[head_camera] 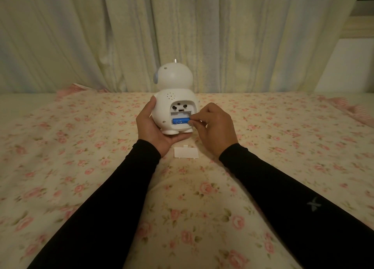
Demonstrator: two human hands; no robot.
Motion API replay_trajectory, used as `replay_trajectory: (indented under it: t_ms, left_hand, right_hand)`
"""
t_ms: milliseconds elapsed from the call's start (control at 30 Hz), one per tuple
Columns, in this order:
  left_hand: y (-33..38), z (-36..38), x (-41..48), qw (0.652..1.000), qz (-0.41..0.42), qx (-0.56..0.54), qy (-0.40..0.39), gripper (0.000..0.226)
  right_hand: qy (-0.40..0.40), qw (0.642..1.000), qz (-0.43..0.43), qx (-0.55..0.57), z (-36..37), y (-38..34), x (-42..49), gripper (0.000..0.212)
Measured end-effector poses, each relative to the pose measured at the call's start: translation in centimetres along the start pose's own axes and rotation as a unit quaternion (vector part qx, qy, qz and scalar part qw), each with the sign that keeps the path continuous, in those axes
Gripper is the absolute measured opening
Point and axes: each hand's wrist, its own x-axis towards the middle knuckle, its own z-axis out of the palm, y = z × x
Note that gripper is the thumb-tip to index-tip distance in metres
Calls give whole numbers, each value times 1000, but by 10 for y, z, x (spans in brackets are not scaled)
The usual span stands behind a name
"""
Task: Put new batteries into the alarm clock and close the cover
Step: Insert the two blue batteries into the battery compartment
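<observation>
Standing upright on a floral bedsheet (pixel 263 147), a white robot-shaped alarm clock (pixel 175 98) faced away from the camera, its back turned to the person. The left hand (pixel 150 127) cupped the clock from the left and below, thumb up along the left side of the body and palm under the feet, grasping it. The battery compartment (pixel 181 118) low on the clock's back lay open, and a blue battery (pixel 180 121) sat crosswise in its lower slot. The right hand (pixel 215 127) reached in from the right, its thumb and forefinger pinched on the right end of that battery. The white battery cover (pixel 186 152) lay flat on the sheet just nearer than the clock, between the two wrists, apart from both. Black sleeves (pixel 113 198) covered both forearms. Pale curtains (pixel 121 36) hung at the far side.
</observation>
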Motion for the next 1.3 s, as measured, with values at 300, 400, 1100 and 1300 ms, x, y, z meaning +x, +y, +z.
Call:
replay_trajectory:
  t_ms: [300,400,1100,1300]
  left_hand:
    - [-2,1,2,1000,-9,11,-1,67]
    - [-2,2,3,1000,-6,13,-3,67]
    - [0,-1,3,1000,0,-16,2,65]
    - [0,-2,2,999,5,-32,4,62]
  right_hand:
    - [-16,999,-32,-37,-1,-3,-2,9]
    - [-19,997,-41,-55,-1,-5,-1,12]
    - [62,997,10,-40,-12,0,4,10]
    - [-21,967,225,-119,-23,24,7,21]
